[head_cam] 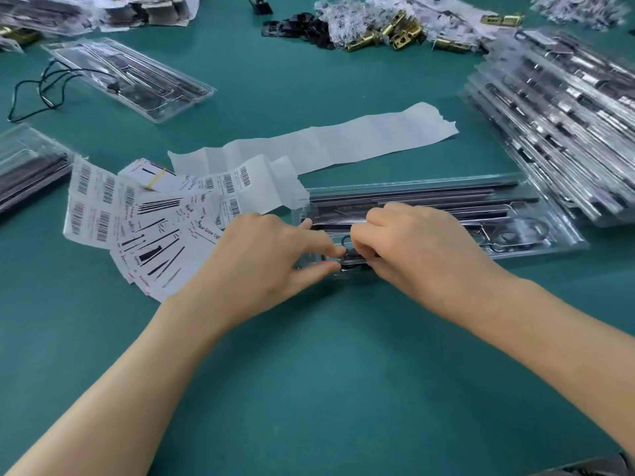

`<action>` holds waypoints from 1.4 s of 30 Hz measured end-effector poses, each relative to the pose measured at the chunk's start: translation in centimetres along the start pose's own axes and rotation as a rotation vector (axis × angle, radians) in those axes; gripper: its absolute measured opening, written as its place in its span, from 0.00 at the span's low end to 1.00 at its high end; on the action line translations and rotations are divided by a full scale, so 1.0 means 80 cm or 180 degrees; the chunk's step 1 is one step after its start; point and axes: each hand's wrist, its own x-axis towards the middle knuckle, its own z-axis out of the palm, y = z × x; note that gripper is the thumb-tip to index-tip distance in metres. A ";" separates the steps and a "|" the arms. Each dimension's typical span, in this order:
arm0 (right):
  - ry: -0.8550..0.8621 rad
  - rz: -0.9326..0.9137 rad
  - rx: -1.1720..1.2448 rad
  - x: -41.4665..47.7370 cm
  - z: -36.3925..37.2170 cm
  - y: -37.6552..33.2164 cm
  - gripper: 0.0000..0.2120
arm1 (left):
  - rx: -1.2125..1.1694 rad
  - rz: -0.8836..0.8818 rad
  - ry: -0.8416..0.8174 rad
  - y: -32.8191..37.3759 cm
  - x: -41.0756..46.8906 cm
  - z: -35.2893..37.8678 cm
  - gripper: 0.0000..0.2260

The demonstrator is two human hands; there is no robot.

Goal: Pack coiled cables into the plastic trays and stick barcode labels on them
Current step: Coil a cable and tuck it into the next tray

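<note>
From the head view, both my forearms reach out over the green bench (309, 372) and meet at the near-left end of a long clear plastic tray (563, 237) that lies flat across the bench in front of me. My left grip (271, 255) is closed in a pinch, forefinger above and thumb below, on the coiled cable (349, 255), a small black bundle sitting at that corner of the tray. My right grip (412, 249) comes in from the other side with its fingers curled down onto the same coil, so the fingertips of both nearly touch. How far the coil is seated in its pocket I cannot tell, as my fingers cover most of it. Long dark rods already fill the tray's far channels.

Just left of the tray, partly under my left wrist, lies a fan of printed leaflets (161, 242), and beside them sheets of barcode labels (99, 207). A long white strip of backing paper (326, 142) runs behind the tray. To the right stands a slanting stack of filled trays (567, 132). Far left lies another tray (130, 77) with a loose black cable (44, 91) trailing from it
</note>
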 end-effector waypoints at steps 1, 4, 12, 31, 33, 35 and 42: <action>-0.0036 -0.0058 -0.0018 -0.002 -0.001 0.000 0.16 | 0.0124 -0.0021 -0.0045 0.002 0.000 0.000 0.20; 0.0025 -0.0119 0.0289 -0.018 -0.002 0.009 0.11 | 0.0444 0.0010 -0.0149 0.002 0.003 0.001 0.19; 0.0354 0.0091 0.0540 -0.062 0.028 -0.010 0.20 | 0.0337 0.0060 -0.0631 0.007 0.002 -0.013 0.24; 0.0717 0.1225 0.2100 -0.037 -0.002 -0.009 0.09 | 0.0068 -0.1743 -0.0034 -0.043 -0.066 -0.028 0.16; 0.0779 0.1331 0.2187 -0.047 -0.006 -0.011 0.09 | -0.0189 -0.1769 -0.0040 -0.045 -0.064 -0.025 0.14; 0.0799 0.1419 0.2330 -0.056 -0.008 -0.015 0.09 | -0.0411 -0.1798 0.0039 -0.044 -0.061 -0.024 0.11; 0.0349 0.1967 0.3314 -0.082 -0.002 -0.048 0.06 | -0.1531 -0.1644 0.0843 -0.006 -0.050 -0.042 0.09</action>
